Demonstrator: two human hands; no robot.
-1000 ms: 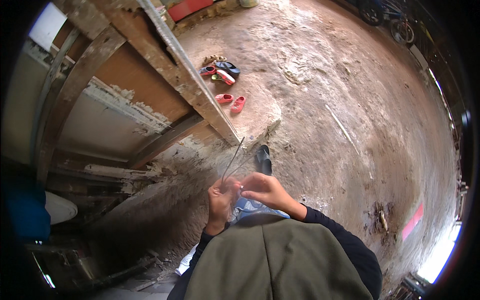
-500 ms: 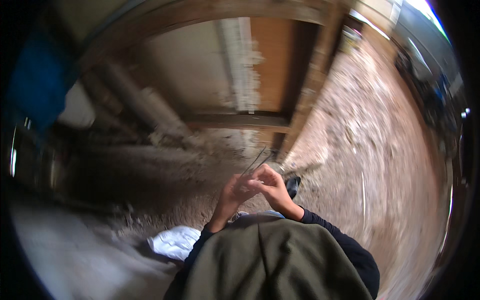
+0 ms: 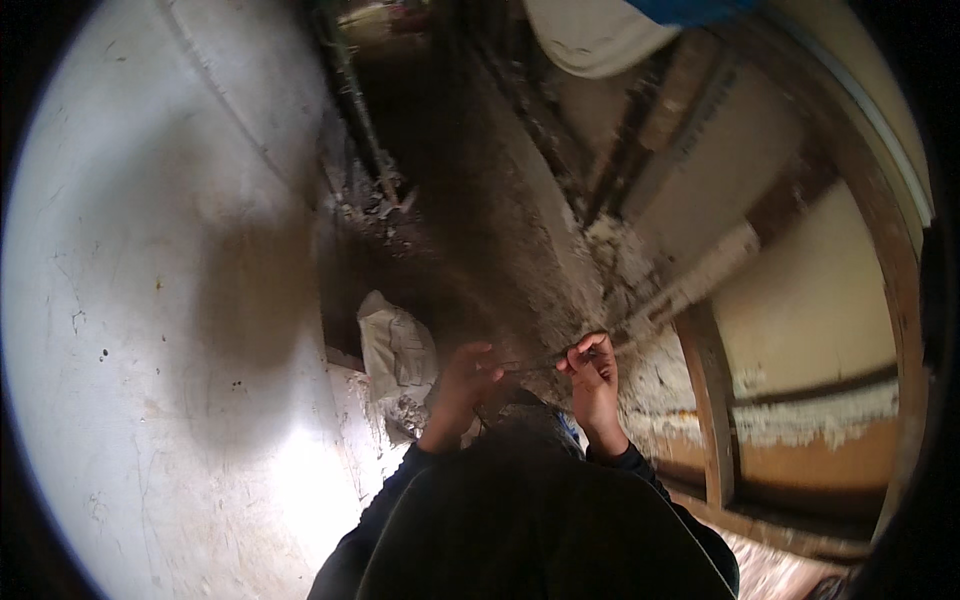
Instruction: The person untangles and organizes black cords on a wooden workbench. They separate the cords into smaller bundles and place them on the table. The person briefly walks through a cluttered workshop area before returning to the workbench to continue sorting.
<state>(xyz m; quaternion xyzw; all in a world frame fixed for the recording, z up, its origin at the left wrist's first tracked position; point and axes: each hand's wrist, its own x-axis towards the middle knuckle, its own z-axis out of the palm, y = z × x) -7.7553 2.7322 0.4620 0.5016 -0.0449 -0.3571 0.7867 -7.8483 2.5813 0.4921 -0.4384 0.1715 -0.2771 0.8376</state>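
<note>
A thin dark wire-like strand (image 3: pixel 530 367) stretches between my two hands, in front of my body. My right hand (image 3: pixel 596 385) pinches one end with thumb and fingers. Close to the other end is my left hand (image 3: pixel 466 388), its fingers curled in and partly blurred in shadow. The strand seems to run into its fingertips. A whitish sack (image 3: pixel 395 345) lies on the ground just beyond my left hand.
A pale smooth wall or panel (image 3: pixel 130 300) fills the left side. At the right stands a wooden frame (image 3: pixel 712 400) with boards behind it. Dusty beams (image 3: pixel 690 280) lean at the far right. A white and blue sheet (image 3: pixel 595 35) hangs at the top.
My view has swung left, so the wooden frame now sits on the right and the pale panel on the left. My hands have moved apart, with the strand now stretched between them.
</note>
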